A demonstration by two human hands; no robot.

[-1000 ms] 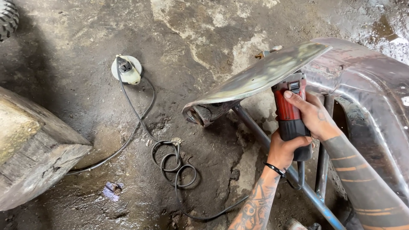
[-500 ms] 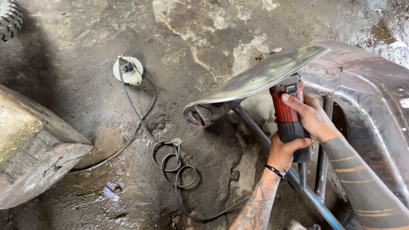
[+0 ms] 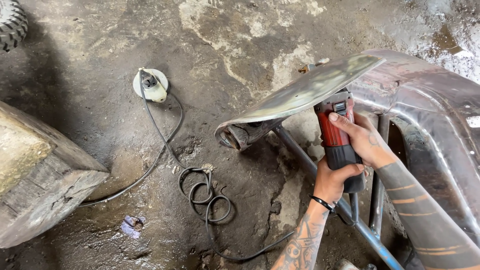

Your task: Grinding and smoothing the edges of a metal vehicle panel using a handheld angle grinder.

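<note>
1. A person is looking down at both of their own hands, which are gripping a red and black power grinder (image 3: 339,142) held upright under the edge of a curved sheet-metal panel (image 3: 310,90).
2. The left hand (image 3: 334,181) is wrapping tightly around the black lower end of the tool's body.
3. The right hand (image 3: 367,142) is closing around the red upper part, fingers (image 3: 342,122) lying across its front.
4. The tool's head is sitting hidden beneath the panel, so its disc is not showing.
5. The grinder is looking rigid, fairly heavy and likely to kick, so a firm two-handed hold on the body seems right.
6. Its black power cord (image 3: 205,197) is trailing in loops over the dirty concrete floor (image 3: 240,40) to a round white socket (image 3: 150,85).
7. The thin panel is resting on a blue-grey tube frame (image 3: 300,155), and its edges may be sharp.
</note>
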